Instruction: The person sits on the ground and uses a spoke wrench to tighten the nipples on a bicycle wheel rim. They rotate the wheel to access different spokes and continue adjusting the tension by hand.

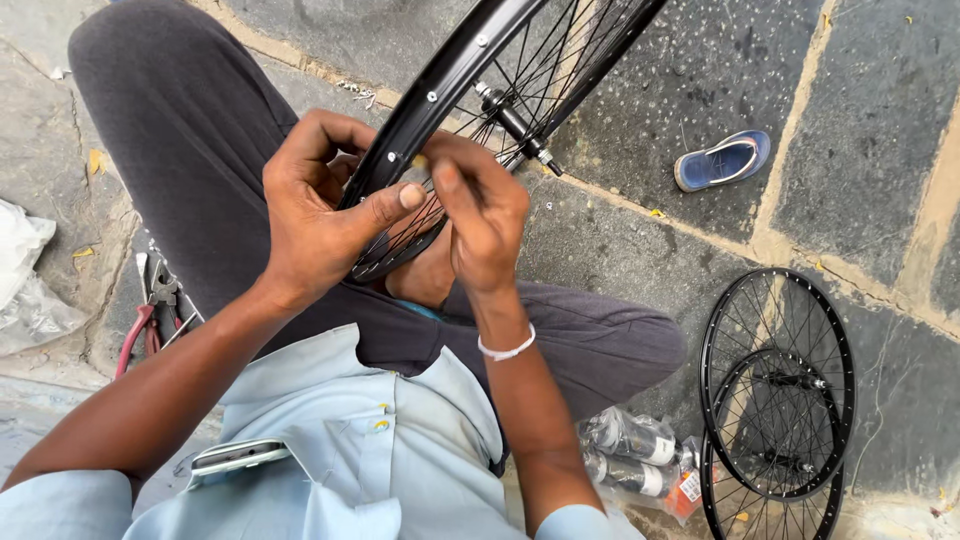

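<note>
The left hand (320,205) and right hand (480,215) were pinched shut on the black bicycle wheel rim (440,85) and its thin spokes (405,245) above the lap, where a slipping finger could get poked.

The wheel rim (430,95) is glossy black with thin dark spokes. The trousers (200,130) are charcoal grey, the shirt (400,450) pale blue. A blue sandal (722,160) lies on grey speckled stone floor (860,120). The pliers (145,320) have red handles.
</note>
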